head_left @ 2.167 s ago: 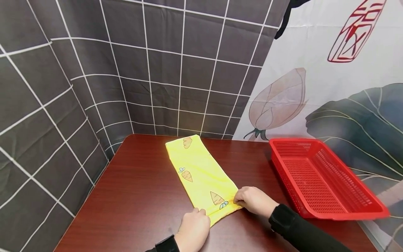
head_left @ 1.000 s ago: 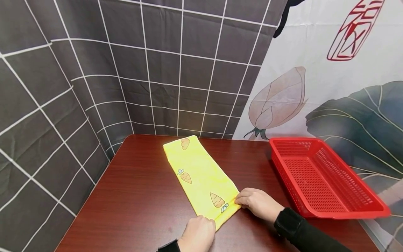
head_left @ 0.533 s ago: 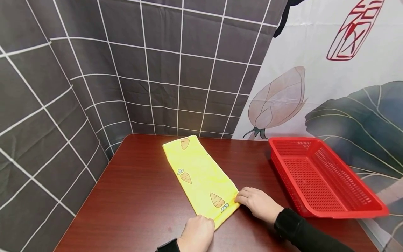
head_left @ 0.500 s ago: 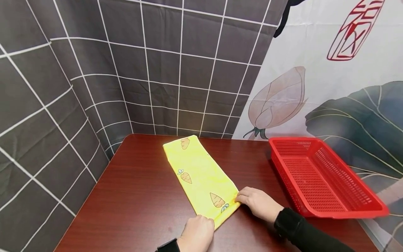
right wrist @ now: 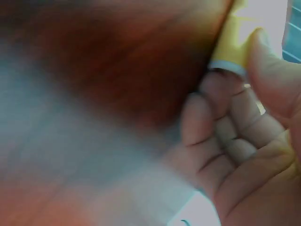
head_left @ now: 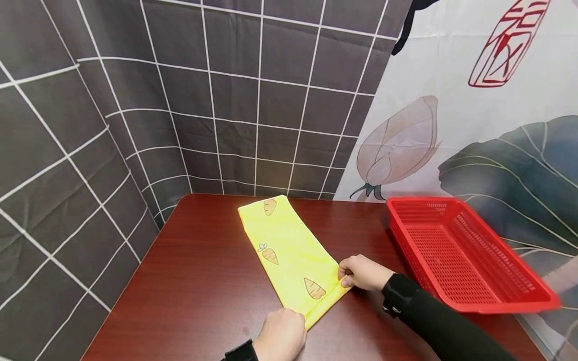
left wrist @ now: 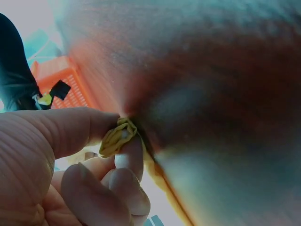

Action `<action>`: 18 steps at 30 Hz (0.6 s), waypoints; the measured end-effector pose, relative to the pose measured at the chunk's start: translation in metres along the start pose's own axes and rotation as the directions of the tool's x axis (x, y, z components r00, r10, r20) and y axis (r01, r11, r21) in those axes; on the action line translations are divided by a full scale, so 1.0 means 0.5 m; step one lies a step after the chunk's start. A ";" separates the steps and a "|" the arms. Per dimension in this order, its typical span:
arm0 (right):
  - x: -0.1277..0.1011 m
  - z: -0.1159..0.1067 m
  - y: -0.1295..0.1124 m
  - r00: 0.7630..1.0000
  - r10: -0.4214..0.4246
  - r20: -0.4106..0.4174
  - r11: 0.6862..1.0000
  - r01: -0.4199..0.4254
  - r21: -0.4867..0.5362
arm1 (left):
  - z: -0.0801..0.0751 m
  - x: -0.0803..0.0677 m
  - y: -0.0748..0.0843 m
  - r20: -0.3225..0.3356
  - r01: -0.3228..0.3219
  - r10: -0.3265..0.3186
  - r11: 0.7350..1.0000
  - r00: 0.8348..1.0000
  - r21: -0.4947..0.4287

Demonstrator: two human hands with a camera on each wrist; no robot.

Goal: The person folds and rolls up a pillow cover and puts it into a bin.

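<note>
A yellow cloth (head_left: pixel 289 240) printed with carrots lies as a long strip slanting across the table, its near edge turned into a narrow roll. My left hand (head_left: pixel 281 333) pinches the left end of that roll. In the left wrist view, the layered coil of cloth (left wrist: pixel 116 140) sits between thumb and index finger. At the roll's right end, my right hand (head_left: pixel 365 273) pinches the fabric. The right wrist view has the thumb on the yellow cloth (right wrist: pixel 233 44) and the other fingers curled. The underside of the cloth is hidden.
A red perforated plastic basket (head_left: pixel 451 260) stands on the right of the dark red wooden table (head_left: pixel 194 281), close beyond the right forearm. Behind the table hangs a grey gridded curtain (head_left: pixel 235 100), with a white flower-printed sheet (head_left: pixel 451 70) to its right.
The roll has advanced over the nearest carrot's leaves, which showed earlier. My right hand has shifted a little up and changed its finger placement; the cloth's far end has swung slightly right.
</note>
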State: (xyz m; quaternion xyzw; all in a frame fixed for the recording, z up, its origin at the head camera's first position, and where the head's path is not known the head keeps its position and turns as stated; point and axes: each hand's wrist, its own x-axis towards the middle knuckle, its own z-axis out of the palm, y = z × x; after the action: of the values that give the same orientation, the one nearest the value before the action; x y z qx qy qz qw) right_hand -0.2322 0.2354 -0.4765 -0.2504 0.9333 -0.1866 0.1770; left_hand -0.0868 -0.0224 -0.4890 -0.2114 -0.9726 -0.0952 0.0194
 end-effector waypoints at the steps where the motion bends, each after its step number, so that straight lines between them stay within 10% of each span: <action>1: 0.003 0.001 -0.006 1.000 0.021 -0.005 1.000 -0.021 -0.015 | 0.001 -0.001 0.000 0.004 0.003 -0.003 1.000 1.000 0.000; 18: 0.003 0.005 -0.028 0.992 0.117 -0.036 0.993 -0.117 -0.002 | 0.002 -0.005 -0.002 -0.016 0.030 -0.031 0.998 0.999 -0.055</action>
State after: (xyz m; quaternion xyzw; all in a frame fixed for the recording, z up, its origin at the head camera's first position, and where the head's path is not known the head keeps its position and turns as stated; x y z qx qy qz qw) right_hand -0.2267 0.2225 -0.4727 -0.1922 0.9498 -0.1784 0.1704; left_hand -0.0850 -0.0242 -0.4905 -0.1960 -0.9725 -0.1240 0.0203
